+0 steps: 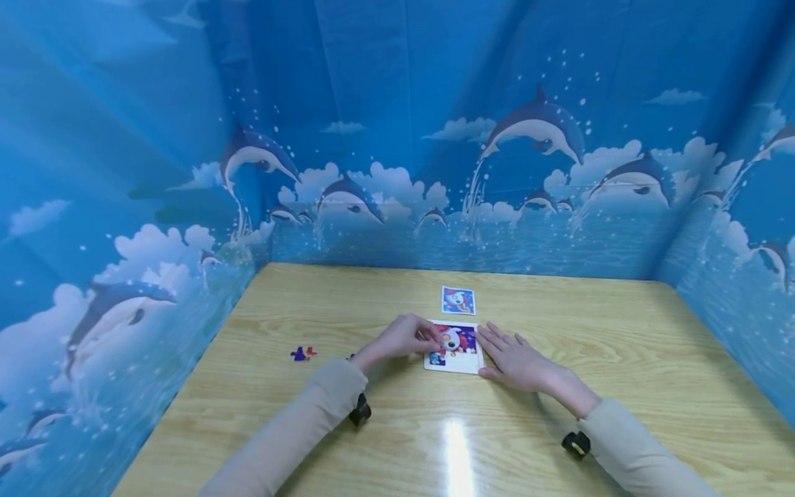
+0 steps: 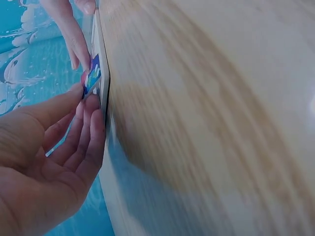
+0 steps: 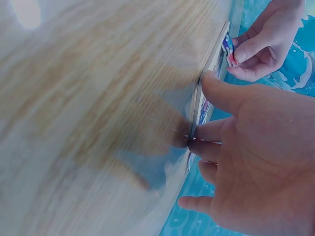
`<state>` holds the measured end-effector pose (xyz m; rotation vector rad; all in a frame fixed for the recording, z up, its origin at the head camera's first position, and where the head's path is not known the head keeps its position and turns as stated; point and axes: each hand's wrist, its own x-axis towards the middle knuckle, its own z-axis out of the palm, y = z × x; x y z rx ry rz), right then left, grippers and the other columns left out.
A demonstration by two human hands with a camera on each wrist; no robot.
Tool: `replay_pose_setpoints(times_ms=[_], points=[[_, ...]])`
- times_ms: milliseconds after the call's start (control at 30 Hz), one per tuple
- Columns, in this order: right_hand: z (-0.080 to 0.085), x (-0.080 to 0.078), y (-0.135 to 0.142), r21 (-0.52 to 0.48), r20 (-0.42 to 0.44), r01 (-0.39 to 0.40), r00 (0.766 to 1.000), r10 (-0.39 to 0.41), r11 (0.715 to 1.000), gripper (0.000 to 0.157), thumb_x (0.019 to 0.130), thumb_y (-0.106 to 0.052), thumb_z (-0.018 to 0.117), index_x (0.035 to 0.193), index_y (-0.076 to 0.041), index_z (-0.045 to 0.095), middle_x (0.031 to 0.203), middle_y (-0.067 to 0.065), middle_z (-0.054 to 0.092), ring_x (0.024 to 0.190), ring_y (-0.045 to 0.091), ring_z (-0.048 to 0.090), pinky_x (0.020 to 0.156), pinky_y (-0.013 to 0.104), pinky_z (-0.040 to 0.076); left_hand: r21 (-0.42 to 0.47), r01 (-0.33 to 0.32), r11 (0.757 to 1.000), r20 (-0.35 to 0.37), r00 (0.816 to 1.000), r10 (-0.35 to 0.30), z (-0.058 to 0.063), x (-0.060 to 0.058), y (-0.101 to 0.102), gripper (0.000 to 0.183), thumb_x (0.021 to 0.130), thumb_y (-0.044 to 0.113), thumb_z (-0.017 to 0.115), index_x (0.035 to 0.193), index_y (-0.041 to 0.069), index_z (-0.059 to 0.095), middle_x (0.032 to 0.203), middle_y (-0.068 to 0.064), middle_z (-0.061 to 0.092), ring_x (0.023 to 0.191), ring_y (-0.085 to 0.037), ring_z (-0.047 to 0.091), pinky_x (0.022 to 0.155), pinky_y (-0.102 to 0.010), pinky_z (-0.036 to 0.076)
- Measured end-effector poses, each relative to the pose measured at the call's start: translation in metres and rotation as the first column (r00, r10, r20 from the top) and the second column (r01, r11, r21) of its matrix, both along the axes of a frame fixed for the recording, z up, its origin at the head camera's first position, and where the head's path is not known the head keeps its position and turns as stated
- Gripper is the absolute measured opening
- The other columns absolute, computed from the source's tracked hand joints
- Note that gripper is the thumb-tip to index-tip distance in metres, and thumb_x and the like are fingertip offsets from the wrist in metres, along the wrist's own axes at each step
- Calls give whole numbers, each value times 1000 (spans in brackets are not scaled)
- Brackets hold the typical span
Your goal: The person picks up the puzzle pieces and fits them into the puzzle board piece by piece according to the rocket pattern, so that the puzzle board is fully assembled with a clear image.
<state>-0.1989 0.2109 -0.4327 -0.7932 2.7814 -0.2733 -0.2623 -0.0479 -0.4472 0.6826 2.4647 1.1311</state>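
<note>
A jigsaw puzzle in a white-edged tray [image 1: 452, 369] lies flat on the table. Its upper part carries a picture of a white cartoon figure on dark purple and red; bare white shows at the lower right. My left hand [image 1: 406, 337] is over the tray's left side, pinching a small colourful puzzle piece [image 3: 229, 51] between thumb and fingers, close over the tray. The piece [image 2: 92, 77] looks tilted in the left wrist view. Along the right edge of the tray, my right hand [image 1: 512, 359] rests with its fingers extended, fingertips and thumb at the border.
Behind the tray lies a square picture card [image 1: 458, 301] with a similar figure. Loose purple [image 1: 299, 354] and red [image 1: 311, 352] puzzle pieces sit to the left, and a dark bit [image 1: 350, 357] shows beside my left wrist. A dolphin-print curtain [image 1: 385, 138] surrounds the wooden table [image 1: 559, 304].
</note>
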Motion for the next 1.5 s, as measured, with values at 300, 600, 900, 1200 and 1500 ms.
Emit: replay_pose_setpoints(times_ms=[300, 600, 900, 1200, 1500], points=[[-1, 0, 1, -5, -5, -4, 1000, 4, 1000, 70, 105, -39, 53, 155, 5, 30, 163, 26, 23, 151, 46, 16, 115, 73, 17, -70, -59, 996, -14, 998, 58, 2, 5, 6, 14, 83, 10, 83, 95, 14, 77, 79, 5, 66, 68, -8, 58, 58, -18, 47], [-1, 0, 0, -7, 8, -2, 1000, 2, 1000, 70, 105, -39, 52, 155, 5, 29, 164, 26, 21, 151, 46, 14, 115, 73, 15, -120, -85, 989, -22, 996, 83, 4, 6, 9, 13, 83, 16, 85, 90, 15, 74, 76, 5, 65, 61, -8, 53, 51, -18, 42], [-6, 0, 5, -47, -10, -19, 1000, 19, 999, 73, 106, -43, 50, 155, 6, 28, 163, 28, 21, 150, 48, 16, 112, 76, 16, -176, -91, 980, -76, 994, 79, 6, 8, 13, 11, 86, 16, 82, 83, 17, 71, 76, 6, 64, 68, -9, 56, 62, -20, 46], [-14, -4, 8, -33, -22, -14, 1000, 14, 999, 75, 105, -47, 48, 157, 2, 25, 164, 24, 19, 152, 44, 14, 114, 74, 16, -215, -124, 969, -101, 989, 105, 9, 7, 16, 14, 82, 14, 85, 79, 16, 71, 74, 5, 63, 68, -9, 56, 64, -20, 48], [-3, 0, 2, -38, 8, 0, 1000, 0, 999, 71, 105, -37, 53, 155, 6, 28, 163, 27, 20, 151, 47, 15, 114, 74, 15, -245, -161, 956, -92, 986, 143, 14, 2, 20, 8, 88, 14, 79, 84, 13, 72, 76, 4, 63, 60, -9, 54, 55, -19, 45]])
